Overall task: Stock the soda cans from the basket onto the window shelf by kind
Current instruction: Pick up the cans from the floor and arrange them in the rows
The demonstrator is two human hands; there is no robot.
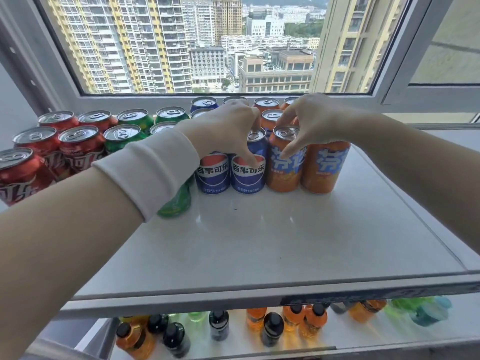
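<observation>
Soda cans stand in rows by colour on the white window shelf point(259, 242): red cans point(78, 144) at the left, then green cans point(128, 133), blue cans point(213, 174) and orange cans point(324, 167). My left hand point(228, 126) reaches over from the left and grips a front blue can point(248, 178) from above, thumb down its face. My right hand point(309, 118) grips the neighbouring front orange can point(281, 175) from above, thumb on its front. Both cans stand upright on the shelf, touching each other. No basket is in view.
The window frame point(233, 96) runs right behind the back row of cans. Bare shelf lies in front of the cans up to the front edge point(259, 287). Below it, a lower shelf holds several capped drink bottles point(270, 328). A white wristband point(150, 172) sits on my left forearm.
</observation>
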